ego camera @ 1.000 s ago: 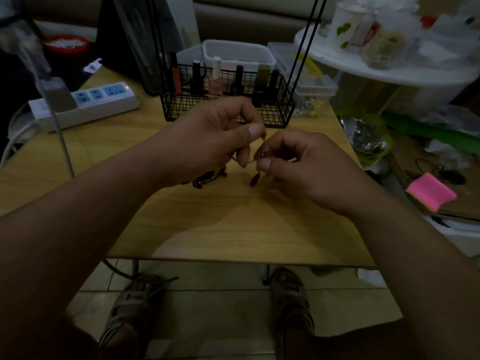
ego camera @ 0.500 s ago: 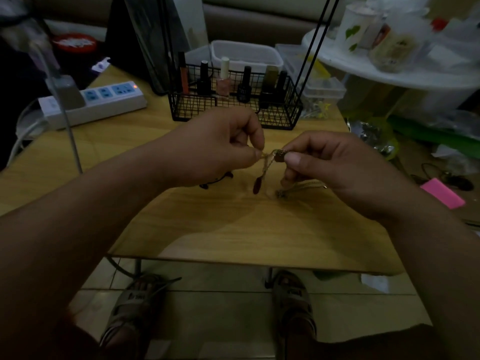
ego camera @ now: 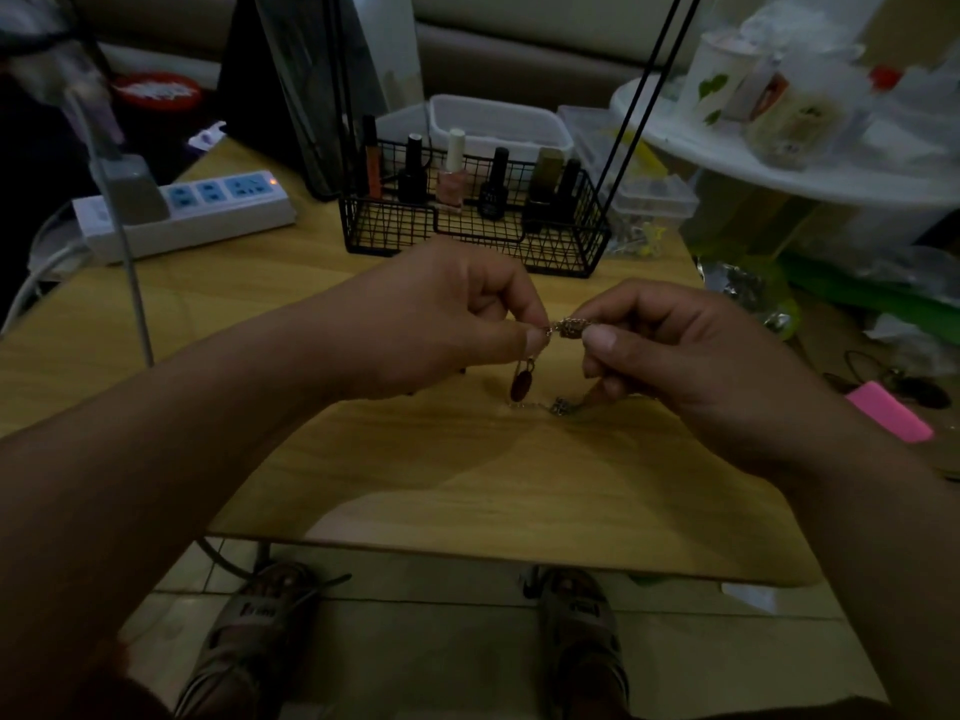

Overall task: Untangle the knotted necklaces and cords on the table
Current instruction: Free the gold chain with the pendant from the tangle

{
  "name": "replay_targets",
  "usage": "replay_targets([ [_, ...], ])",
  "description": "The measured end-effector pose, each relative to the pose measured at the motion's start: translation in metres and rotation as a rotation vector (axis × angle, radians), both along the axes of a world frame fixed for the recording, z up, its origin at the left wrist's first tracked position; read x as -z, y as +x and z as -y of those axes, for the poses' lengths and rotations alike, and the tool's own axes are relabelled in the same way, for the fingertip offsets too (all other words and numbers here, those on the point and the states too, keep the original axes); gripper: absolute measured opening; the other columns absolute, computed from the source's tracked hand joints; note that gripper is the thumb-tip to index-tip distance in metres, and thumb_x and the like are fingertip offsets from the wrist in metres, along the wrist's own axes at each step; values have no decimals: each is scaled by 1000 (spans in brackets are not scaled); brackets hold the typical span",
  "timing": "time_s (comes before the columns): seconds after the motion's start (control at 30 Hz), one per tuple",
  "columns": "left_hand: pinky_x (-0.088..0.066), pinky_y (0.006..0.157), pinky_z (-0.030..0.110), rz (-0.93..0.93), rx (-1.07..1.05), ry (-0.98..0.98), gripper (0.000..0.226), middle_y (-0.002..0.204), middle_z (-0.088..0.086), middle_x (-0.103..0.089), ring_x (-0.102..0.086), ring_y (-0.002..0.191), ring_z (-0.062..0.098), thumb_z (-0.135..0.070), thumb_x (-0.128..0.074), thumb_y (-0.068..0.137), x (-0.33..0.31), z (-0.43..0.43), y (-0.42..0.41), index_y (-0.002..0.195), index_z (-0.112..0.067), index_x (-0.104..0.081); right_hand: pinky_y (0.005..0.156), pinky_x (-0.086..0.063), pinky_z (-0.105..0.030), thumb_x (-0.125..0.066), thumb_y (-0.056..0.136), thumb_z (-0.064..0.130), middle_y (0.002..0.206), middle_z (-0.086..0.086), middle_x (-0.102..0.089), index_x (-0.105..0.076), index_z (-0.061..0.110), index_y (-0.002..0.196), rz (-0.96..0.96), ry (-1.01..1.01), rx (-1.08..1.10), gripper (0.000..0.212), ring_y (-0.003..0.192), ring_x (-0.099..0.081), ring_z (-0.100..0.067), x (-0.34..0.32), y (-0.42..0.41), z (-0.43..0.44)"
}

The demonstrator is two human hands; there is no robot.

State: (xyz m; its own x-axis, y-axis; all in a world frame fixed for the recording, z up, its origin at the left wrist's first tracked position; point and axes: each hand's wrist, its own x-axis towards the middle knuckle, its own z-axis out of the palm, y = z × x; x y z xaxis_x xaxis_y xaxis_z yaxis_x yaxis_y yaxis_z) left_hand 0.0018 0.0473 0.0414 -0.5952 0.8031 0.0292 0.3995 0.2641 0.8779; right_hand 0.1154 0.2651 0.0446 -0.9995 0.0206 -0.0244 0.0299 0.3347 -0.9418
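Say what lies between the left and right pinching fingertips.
In the head view, a small ornate metal bead bridges left hand and right hand, pinched at both ends; a red pendant hangs just below.

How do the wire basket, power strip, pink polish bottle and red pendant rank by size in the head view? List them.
Largest first:
wire basket
power strip
pink polish bottle
red pendant, though it hangs nearest.

Dim, underexposed wide-angle view; edges bend, background clutter soft and blurred.

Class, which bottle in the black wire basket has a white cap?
The pink nail polish bottle, mid-row in the basket; no other cap there is white.
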Motion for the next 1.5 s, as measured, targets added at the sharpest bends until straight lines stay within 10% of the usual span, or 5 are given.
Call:
replay_targets([
  [0.67,-37,54,34,84,-20,-3,9,74,7,-76,-45,52,23,-31,-60,102,-6,2,4,102,-24,-67,51,-38,-6,-66,96,12,59,17,-61,-75,5,100,-1,107,21,12,52,-53,6,-2,-4,7],
  [1.5,-38,44,24,176,-6,-21,15,77,5,-70,-46,49,13,-23,-54,106,0,-3,10,98,-14,-63,52,-38,-24,-50,105,20,87,0,-73,-62,16,94,1,-123,251,17,68,-55,-11,0,-11,18],
])
